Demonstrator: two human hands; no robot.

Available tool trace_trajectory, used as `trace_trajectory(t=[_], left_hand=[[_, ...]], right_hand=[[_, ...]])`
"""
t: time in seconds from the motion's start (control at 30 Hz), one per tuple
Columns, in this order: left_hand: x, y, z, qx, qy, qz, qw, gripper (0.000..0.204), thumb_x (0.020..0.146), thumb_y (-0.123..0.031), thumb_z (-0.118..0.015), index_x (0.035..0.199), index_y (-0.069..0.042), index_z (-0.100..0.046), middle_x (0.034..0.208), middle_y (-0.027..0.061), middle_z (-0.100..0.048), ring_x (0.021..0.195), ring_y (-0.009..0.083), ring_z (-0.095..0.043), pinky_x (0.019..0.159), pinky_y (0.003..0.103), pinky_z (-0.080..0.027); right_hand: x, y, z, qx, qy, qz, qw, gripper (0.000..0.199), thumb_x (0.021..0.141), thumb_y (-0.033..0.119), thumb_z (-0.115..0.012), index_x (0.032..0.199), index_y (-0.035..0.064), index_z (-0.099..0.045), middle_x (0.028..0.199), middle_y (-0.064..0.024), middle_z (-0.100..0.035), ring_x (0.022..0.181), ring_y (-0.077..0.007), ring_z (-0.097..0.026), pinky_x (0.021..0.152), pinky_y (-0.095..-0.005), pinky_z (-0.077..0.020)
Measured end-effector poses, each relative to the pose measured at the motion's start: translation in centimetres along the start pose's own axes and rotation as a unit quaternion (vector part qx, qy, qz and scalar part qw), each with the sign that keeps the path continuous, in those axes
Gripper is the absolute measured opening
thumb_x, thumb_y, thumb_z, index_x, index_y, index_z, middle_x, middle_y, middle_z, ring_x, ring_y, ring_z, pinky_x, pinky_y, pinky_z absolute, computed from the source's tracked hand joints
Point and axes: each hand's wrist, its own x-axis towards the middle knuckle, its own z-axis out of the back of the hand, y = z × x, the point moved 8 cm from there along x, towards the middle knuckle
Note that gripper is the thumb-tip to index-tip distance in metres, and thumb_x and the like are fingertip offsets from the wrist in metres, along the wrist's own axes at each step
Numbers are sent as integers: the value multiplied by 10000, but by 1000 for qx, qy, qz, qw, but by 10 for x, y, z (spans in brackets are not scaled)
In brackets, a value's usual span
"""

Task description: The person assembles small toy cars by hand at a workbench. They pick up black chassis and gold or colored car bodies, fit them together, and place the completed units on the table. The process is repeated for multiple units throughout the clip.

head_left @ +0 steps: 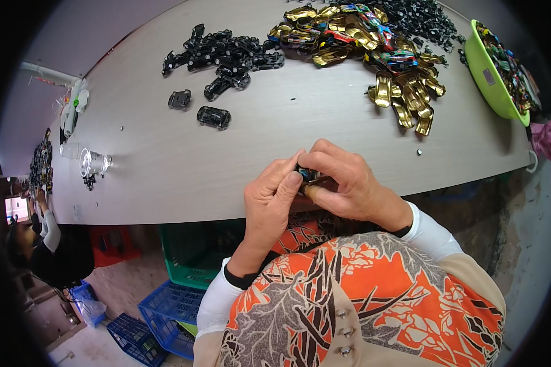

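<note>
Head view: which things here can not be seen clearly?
- Small dark part: mostly hidden by the left hand and right hand; its kind is unclear.
- Green bowl: contents too small to tell apart, far side darkened at the rim.
- Person at the left edge: cut off and dark.

Left hand (270,199) and right hand (343,183) together grip a small toy car part (309,177) above the surface (165,165) edge. Black chassis pile (226,55) at 11 o'clock; gold shells (373,55) at 1 o'clock.
</note>
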Motion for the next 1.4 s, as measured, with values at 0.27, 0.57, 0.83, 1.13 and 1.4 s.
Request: trace_trajectory(t=[0.27,0.57,0.83,1.13,1.4], left_hand=[[-4,-17,-10,114,69,-47,990,372,918,-77,-493,1275,27,-478,1140,127,-597,1014,150,-554,896,257,-420],[-2,1,-1,-195,36,120,973,383,787,42,-639,1162,6,-569,946,64,-615,813,98,-597,701,210,-494],[-4,15,-2,-166,60,178,968,259,775,-37,-663,1018,8,-584,837,46,-604,626,91,-569,528,203,-462],[-7,5,-8,1,65,133,989,168,800,-40,-627,956,15,-598,745,-14,-573,635,32,-502,567,175,-411],[0,11,-3,87,42,118,988,255,774,30,-587,1026,32,-554,844,12,-573,715,93,-536,655,214,-451]], right_hand=[[-3,-6,11,66,-49,-9,997,283,705,9,-694,965,31,-585,801,-72,-541,679,-188,-558,593,-285,-448],[-5,-12,13,164,-1,-80,983,141,776,53,-664,834,0,-547,797,-26,-504,650,-90,-503,555,-239,-418],[-4,-17,9,313,91,-167,931,56,824,40,-584,797,-6,-569,815,-13,-504,644,-58,-480,548,-207,-421],[-4,-23,-2,139,112,-162,971,74,743,-12,-608,811,-25,-582,757,-85,-564,637,-140,-523,570,-274,-414],[-5,-32,-5,72,34,-105,991,84,760,-36,-575,837,-8,-556,748,-73,-576,592,-141,-510,541,-277,-407]])
